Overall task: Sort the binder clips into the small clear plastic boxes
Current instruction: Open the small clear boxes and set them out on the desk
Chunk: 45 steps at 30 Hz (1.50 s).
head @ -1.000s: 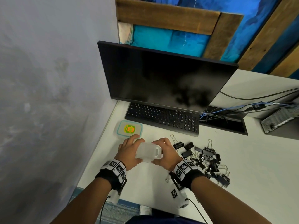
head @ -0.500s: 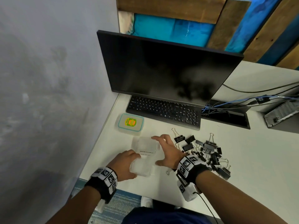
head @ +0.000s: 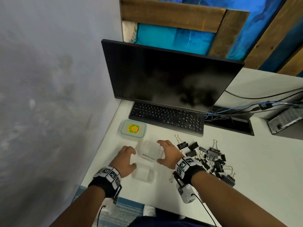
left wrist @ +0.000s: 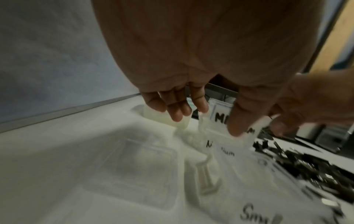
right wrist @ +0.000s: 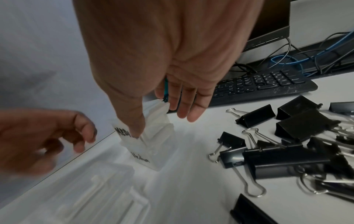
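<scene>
Two small clear plastic boxes lie on the white desk [head: 172,190] in front of me. The farther box [head: 150,150] [right wrist: 153,145] has "Medium" written on it. The nearer box [head: 144,174] [left wrist: 138,174] carries a "Small" label. My left hand [head: 133,158] [left wrist: 206,119] hovers just left of the boxes with its fingers spread, holding nothing. My right hand [head: 159,151] [right wrist: 162,121] spans the medium box; its thumb touches the labelled edge and its fingers are straight. A pile of black binder clips [head: 208,159] [right wrist: 287,154] lies just right of the right wrist.
A lidded container with a teal rim and a yellow sticker [head: 133,128] sits behind the boxes near the wall. The keyboard [head: 167,117] and a dark monitor [head: 170,77] stand behind. Cables [head: 237,110] run at the back right. The grey wall [head: 49,104] borders the desk's left.
A second ago both hands held a clear box up between them. The boxes now lie apart on the desk, and both hands have loosened, their fingers spread.
</scene>
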Tool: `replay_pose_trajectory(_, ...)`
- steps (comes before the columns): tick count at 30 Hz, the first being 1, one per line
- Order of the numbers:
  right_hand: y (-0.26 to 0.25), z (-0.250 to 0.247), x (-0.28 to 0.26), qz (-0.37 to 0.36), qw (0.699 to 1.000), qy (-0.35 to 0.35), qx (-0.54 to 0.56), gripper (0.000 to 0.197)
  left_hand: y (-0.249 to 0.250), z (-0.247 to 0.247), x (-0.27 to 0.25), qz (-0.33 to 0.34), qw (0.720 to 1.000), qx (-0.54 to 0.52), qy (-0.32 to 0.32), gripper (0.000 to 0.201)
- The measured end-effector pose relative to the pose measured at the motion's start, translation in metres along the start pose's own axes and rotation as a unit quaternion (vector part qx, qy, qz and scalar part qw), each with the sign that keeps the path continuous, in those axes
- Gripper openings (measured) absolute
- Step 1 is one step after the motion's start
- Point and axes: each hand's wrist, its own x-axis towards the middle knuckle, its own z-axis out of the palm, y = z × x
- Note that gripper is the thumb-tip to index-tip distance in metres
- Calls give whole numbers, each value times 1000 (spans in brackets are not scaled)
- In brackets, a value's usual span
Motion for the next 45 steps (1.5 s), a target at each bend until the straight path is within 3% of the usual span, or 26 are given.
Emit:
replay_pose_trajectory(4,-2,0,3,19,1000,21,10,67,20,-6,29,-38,995,-77,55,44)
replay_pose_trajectory(7,2,-4,2,28,999,22,30,59,28,-2,49,-59,994,-88,30,41)
replay_pose_trajectory(10,7,-4,1,51,997,34,50,47,32,1,55,-34,998,-53,20,39)
replay_pose_trajectory(13,11,0,-1,84,989,38,115,32,34,1,53,19,999,-42,-19,64)
replay_pose_trajectory(16,16,6,-2,97,982,30,162,31,35,5,52,60,994,48,-77,88)
replay_pose_trajectory(18,17,5,-3,99,979,22,178,36,33,9,53,68,994,58,-67,80)
replay_pose_trajectory(22,19,7,-7,109,966,7,235,22,28,14,49,51,998,-7,-38,71)
replay_pose_trajectory(26,17,13,-7,149,915,-3,376,7,22,15,46,38,998,-33,-41,69)
replay_pose_trajectory(29,16,15,-7,182,877,-19,444,6,19,15,44,35,997,-47,-40,68)
replay_pose_trajectory(31,15,13,-7,191,868,-12,459,6,18,15,42,36,997,-52,-36,68)
replay_pose_trajectory(35,12,10,-4,208,878,-15,431,14,20,16,39,42,997,-62,-35,66)
replay_pose_trajectory(38,12,13,0,196,926,-21,322,18,24,17,41,50,996,-52,-43,68)
replay_pose_trajectory(40,10,16,-2,183,942,-5,281,22,26,18,41,54,997,-42,-45,69)
replay_pose_trajectory(45,10,19,-8,177,941,-13,289,17,24,15,42,56,997,-18,-53,67)
